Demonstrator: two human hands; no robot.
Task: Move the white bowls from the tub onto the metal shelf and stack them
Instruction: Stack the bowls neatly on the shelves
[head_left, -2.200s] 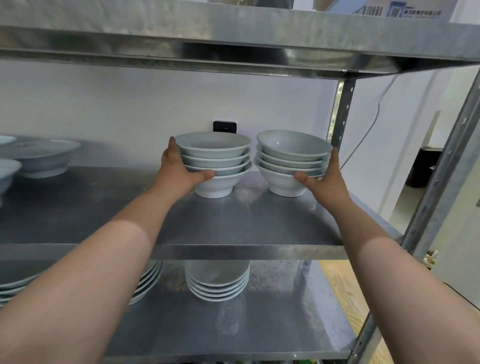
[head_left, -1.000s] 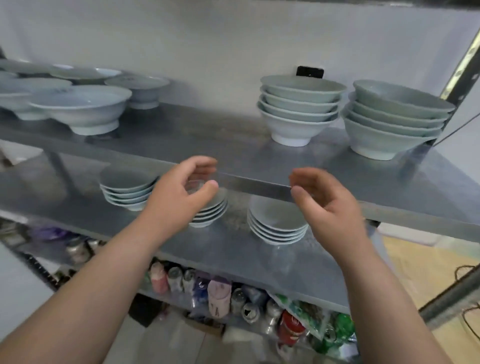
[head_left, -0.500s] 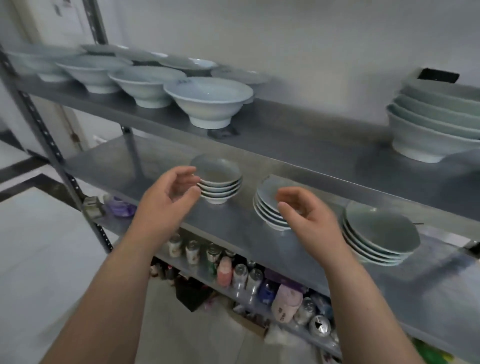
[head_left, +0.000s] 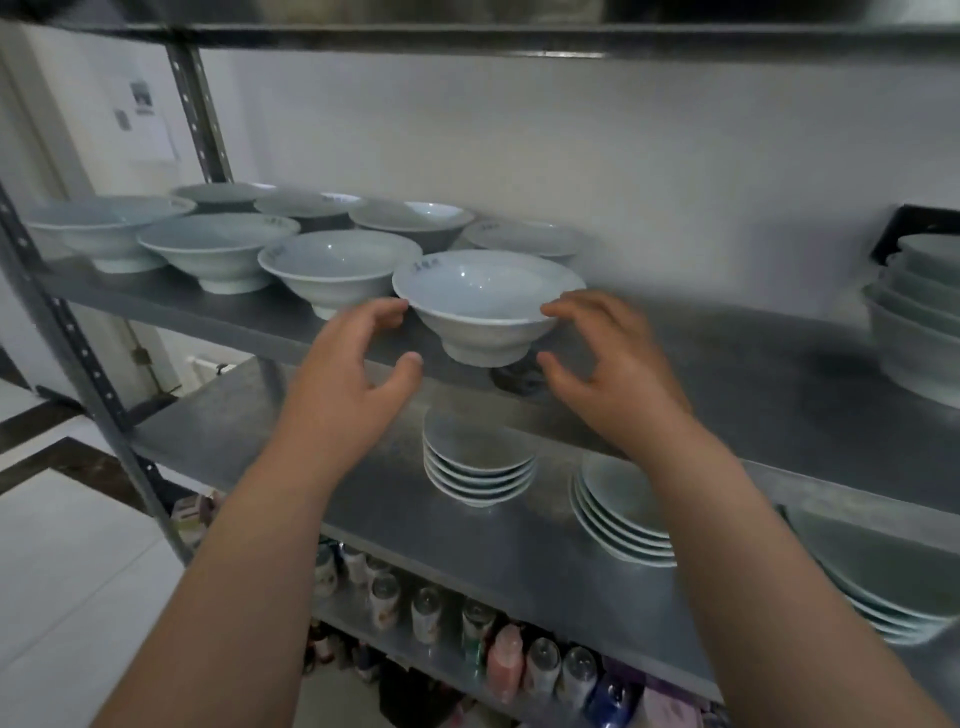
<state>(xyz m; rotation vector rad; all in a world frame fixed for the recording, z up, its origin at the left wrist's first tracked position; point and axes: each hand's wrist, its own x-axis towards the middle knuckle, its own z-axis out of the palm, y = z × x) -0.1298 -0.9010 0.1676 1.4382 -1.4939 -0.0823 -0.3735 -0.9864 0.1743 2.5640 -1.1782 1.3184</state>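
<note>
Head view shows a white bowl (head_left: 488, 299) standing upright at the front edge of the metal shelf (head_left: 753, 374), at the end of a row of single bowls (head_left: 218, 249). The left hand (head_left: 353, 379) and right hand (head_left: 613, 364) flank it, fingers spread and curved. Blur makes it unclear whether any fingertip touches the rim. A stack of bowls (head_left: 919, 322) is cut off at the right edge. Below, the right forearm partly hides a pile of plates (head_left: 618, 514), and the bottles (head_left: 467, 623) lower down are too blurred to read.
</note>
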